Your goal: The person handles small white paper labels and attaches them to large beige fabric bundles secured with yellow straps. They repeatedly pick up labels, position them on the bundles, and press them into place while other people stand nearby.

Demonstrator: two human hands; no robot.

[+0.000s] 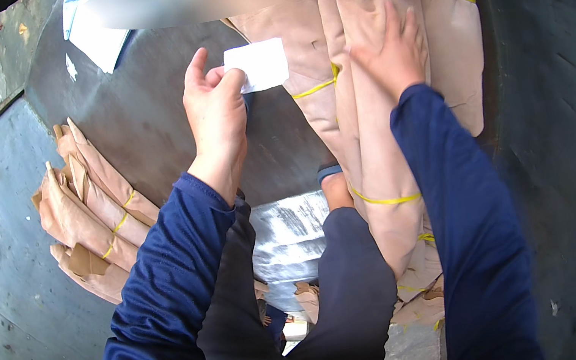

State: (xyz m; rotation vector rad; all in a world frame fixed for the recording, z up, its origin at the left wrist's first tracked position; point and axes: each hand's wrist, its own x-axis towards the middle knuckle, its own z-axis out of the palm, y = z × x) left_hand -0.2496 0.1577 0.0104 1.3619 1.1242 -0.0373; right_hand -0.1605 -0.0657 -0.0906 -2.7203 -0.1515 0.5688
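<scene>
**White slip pinched in the left hand, paper-wrapped bundle just to its right**

Nearest the camera, both dark blue sleeves rise from the lower edge, with a raised knee in dark trousers between them. The left hand (216, 112) is closed in a pinch: thumb and fingertips press together on the lower left corner of a small white slip of paper (258, 65), so the slip stands up and to the right of the grip, its blank face toward the camera.

To the right of that pinch, the right hand (393, 53) lies flat with fingers spread on a long tan paper-wrapped bundle (384, 155) bound with yellow straps (386, 200). It holds nothing, only presses on the wrapping. The bundle's long axis runs away from the person, roughly parallel to the right forearm, and its near side sits just beside the slip's right edge. The left hand carries the slip; the right is already on the bundle.

Left of and below the pinch, a smaller stack of wrapped packets (90, 215) leans on the grey floor (12, 321), well apart from either hand.
</scene>
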